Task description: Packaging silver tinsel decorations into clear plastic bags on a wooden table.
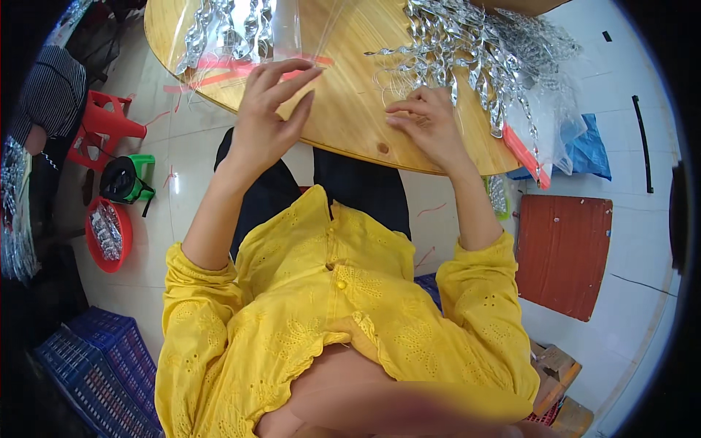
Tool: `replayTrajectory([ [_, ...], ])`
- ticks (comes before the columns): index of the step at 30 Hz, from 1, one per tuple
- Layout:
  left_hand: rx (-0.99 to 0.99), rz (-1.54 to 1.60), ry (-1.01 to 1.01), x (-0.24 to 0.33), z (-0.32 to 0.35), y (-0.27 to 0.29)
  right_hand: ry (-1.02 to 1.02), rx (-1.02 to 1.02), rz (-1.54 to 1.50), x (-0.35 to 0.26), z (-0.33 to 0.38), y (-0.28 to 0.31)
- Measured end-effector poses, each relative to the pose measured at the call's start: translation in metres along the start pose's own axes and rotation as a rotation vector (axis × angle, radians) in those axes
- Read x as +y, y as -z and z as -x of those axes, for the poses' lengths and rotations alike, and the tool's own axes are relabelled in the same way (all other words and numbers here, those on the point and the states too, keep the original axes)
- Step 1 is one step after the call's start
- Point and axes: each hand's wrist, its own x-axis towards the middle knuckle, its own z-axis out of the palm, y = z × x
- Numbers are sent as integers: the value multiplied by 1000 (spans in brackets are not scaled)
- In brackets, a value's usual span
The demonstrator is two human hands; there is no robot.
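Single head-worn fisheye view, close above yellow blouse (292, 299), looking steeply down, wooden table (343, 109) toward top.

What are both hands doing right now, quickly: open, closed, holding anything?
Left hand: open, nothing clearly held.
Right hand: loosely curled near the silver twisted strips; whether it pinches something thin cannot be told.

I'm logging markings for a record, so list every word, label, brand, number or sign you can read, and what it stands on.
No text can be read anywhere.
Silver twisted strips on the wooden table: no lettering visible.
Yellow top: cut-out pattern only.
Cardboard at lower right: too small and blurred to tell whether anything is printed.
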Motion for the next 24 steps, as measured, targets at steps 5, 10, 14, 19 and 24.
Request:
replayTrajectory([
  [5,-48,-41,-37,4,-10,-7,-25,-154,60,7,2,-12],
  [10,-120,-62,-45,1,-22,-16,147,-74,47,8,-20,10],
  [14,-141,-30,-32,-1,-28,-22,-146,16,-889,7,-73,61],
  [19,-191,-7,-18,0,-40,-36,-117,-131,-1792,-4,-110,128],
  [24,-202,29,-30,2,-53,-48,-269,314,-1107,-22,-93,157],
])
